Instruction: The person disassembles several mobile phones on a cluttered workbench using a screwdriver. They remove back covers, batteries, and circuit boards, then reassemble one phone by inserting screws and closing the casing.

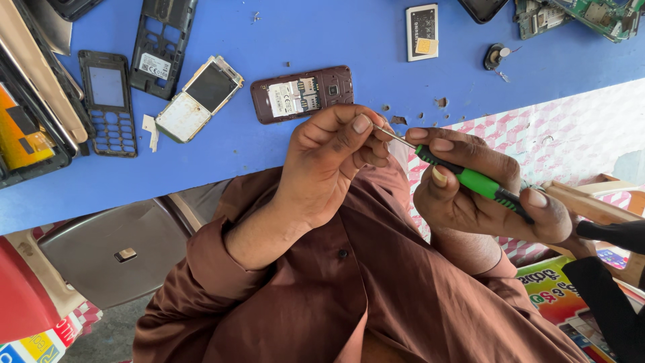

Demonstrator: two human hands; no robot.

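My right hand (477, 191) grips a screwdriver with a green and black handle (480, 181), its thin metal shaft pointing left. My left hand (329, 161) pinches the shaft's tip between thumb and fingers; whether something tiny sits there is hidden. Both hands hover over my brown shirt (349, 289), just below the edge of the blue table (282, 27). Right above my left hand, a maroon phone (302, 94) lies on the table with its back open.
Phone parts lie on the table: a white phone body with screen (199, 97), two black frames (107, 101) (161, 44), a battery (422, 31), circuit boards (591, 17). A grey stool (114, 249) stands lower left. A black sleeve (615, 235) and wooden piece (591, 205) are at the right.
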